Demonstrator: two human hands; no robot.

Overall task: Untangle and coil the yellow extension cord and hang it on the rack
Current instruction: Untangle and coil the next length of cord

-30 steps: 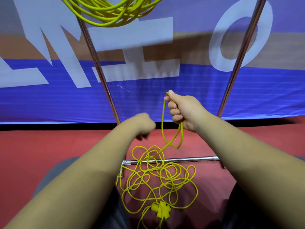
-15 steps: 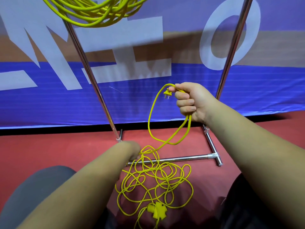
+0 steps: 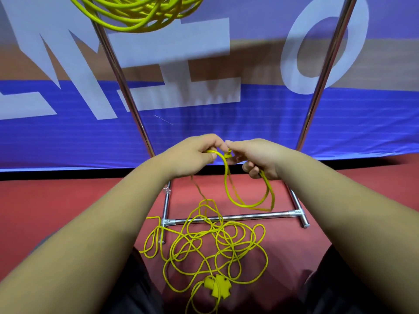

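The yellow extension cord (image 3: 205, 243) looks thin and floppy, pinched near its plug end by both the left hand (image 3: 192, 156) and right hand (image 3: 258, 157), best gathered loop by loop.

Glossy yellow plastic-sheathed cord (image 3: 217, 243), shiny polished metal rack (image 3: 231, 217), matt red floor (image 3: 68, 205)

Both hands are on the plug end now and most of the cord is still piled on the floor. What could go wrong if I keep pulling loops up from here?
1. The cord pile lies in crossed loops, so pulling from the hands could tighten a knot.
2. Some loops drape over the rack's bottom bar and could snag there.
3. The socket block sits inside the pile and may catch on loops as it drags. The left hand and right hand hold only one short loop so far.
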